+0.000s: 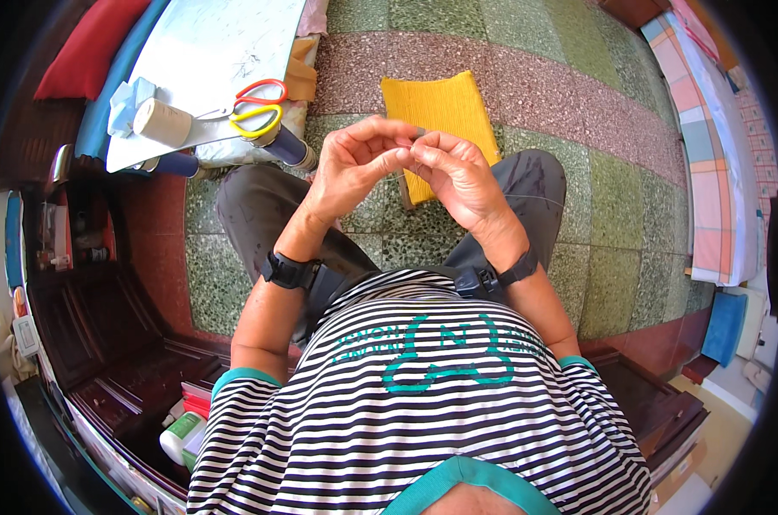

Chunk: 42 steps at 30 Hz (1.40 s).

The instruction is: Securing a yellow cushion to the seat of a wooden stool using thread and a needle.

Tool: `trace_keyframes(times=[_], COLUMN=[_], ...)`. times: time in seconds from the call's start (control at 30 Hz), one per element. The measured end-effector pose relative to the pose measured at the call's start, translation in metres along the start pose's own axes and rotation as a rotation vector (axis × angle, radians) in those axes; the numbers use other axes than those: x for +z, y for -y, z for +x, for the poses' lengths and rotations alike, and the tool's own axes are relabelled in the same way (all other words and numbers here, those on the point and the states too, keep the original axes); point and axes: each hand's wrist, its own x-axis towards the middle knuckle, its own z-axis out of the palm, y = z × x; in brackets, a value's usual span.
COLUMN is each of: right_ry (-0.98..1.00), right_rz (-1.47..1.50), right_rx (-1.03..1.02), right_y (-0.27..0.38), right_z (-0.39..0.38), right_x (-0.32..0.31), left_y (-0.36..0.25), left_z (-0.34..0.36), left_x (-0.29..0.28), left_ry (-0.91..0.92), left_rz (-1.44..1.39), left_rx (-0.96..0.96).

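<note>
**Small dark item pinched between two sets of fingertips, centre of frame**

The small dark item [420, 134] sits just above the middle of the picture, held where the fingertips of both hands meet. It is too small to name with confidence; it may be a needle end or a bit of thread. The left hand [354, 163] curls its thumb and forefinger together in a pinch, the other fingers loosely bent. The right hand [459, 176] does the same from the other side, fingertips touching the left's.

To do this fine work well, I judge that both wrists should stay close and steady over the lap, with the pinch light enough not to bend or drop the piece, and the hands raised toward the eyes.

Its direction and long axis cannot be told: only a dark speck shows beyond the fingertips.

Behind the hands, upper centre, a yellow ribbed cloth [440, 112] lies on the tiled floor [578, 94]. At upper left, red-and-yellow scissors [258, 107] and a cream spool [161, 122] rest on a white board [217, 51].
</note>
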Motion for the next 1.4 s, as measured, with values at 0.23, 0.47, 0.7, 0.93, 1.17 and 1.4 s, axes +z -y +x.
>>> trace_keyframes(times=[0.23, 0.47, 0.7, 0.93, 1.17, 1.4], right_ry=[0.067, 0.001, 0.023, -0.037, -0.181, -0.046], right_rz=[-0.003, 0.179, 0.118, -0.071, -0.839, -0.816], right_rx=[0.064, 0.139, 0.111, 0.060, -0.506, -0.636], right_y=[0.003, 0.016, 0.021, 0.019, 0.008, 0.009], right_z=[-0.001, 0.006, 0.000, -0.005, 0.000, -0.003], right_x=[0.001, -0.001, -0.005, -0.015, 0.003, 0.020], left_y=[0.005, 0.000, 0.004, 0.012, 0.018, 0.020], left_z=[0.002, -0.001, -0.002, -0.003, -0.003, -0.008], left_x=[-0.011, -0.005, -0.005, -0.001, 0.011, 0.020], left_ry=[0.057, -0.157, -0.186, -0.245, -0.239, -0.195], left_rz=[0.185, -0.046, -0.409, -0.436, -0.532, -0.528], left_rx=[0.091, -0.051, -0.098, -0.151, -0.242, -0.235])
